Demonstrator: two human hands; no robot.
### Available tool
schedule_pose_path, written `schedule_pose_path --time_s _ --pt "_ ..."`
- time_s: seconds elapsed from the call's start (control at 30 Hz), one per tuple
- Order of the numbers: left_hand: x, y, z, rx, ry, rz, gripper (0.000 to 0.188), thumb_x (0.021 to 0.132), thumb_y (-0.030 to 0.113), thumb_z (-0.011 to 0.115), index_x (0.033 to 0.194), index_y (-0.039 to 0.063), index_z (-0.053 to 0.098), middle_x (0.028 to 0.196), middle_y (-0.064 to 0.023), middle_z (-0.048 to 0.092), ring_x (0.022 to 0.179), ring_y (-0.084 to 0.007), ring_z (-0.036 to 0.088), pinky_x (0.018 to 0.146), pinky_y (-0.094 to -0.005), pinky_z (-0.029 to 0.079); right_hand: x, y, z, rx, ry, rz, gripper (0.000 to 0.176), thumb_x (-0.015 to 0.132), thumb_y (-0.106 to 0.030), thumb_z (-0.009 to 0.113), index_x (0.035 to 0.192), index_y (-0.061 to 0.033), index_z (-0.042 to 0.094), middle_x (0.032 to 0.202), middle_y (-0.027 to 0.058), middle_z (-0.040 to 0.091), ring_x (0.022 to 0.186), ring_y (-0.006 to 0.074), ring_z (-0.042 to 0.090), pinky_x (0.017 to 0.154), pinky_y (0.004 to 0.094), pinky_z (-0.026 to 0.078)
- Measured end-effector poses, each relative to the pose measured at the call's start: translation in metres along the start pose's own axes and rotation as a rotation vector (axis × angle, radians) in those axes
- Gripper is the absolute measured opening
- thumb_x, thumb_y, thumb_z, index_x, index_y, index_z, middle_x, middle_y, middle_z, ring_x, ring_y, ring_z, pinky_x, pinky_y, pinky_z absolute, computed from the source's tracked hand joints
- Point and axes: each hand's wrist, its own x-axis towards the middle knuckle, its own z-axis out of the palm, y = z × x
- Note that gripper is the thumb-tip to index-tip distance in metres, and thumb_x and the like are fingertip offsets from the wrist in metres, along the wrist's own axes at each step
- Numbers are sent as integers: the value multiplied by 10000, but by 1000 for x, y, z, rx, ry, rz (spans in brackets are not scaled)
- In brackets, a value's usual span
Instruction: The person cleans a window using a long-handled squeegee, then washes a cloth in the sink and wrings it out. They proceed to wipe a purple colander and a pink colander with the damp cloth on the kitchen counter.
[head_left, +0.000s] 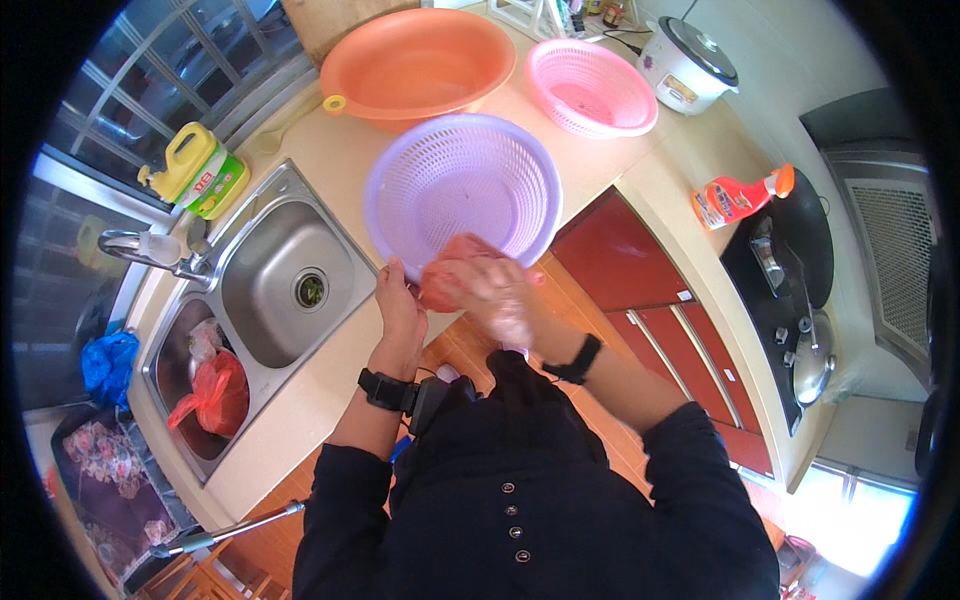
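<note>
A purple plastic colander basket (461, 187) stands tilted towards me at the counter's near edge. My left hand (401, 307) grips its near rim, thumb on top. My right hand (487, 292), blurred, is closed over a crumpled red cloth or thin plastic bag (439, 291) at the same near rim. Part of the red piece lies over the basket's inner wall; the rest is hidden under my fingers. No contents show in the basket apart from a small dark speck on its bottom.
Left is a steel double sink (292, 270) with a red plastic bag (219, 394) in its smaller bowl. Behind stand an orange basin (420, 64), a pink basket (592, 90) and a rice cooker (686, 64). A spray bottle (739, 196) and black gas hob (772, 300) are right.
</note>
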Motion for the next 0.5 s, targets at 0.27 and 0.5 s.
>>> schedule_pose_path --time_s 0.27,0.5 --pt "-7 6 9 94 44 -1 283 970 325 423 1075 62 425 1032 -101 551 902 -220 597 724 -408 539 -32 65 -20 -48 -63 275 395 659 -89 625 1054 -75 609 1159 63 538 1024 284 496 857 398 390" --pt "-12 -12 14 130 41 76 302 969 332 426 1074 50 452 967 -92 571 838 -190 602 671 -363 544 -5 -19 13 118 17 174 302 744 -131 546 1026 -47 612 1192 76 529 1010 282 504 803 399 417"
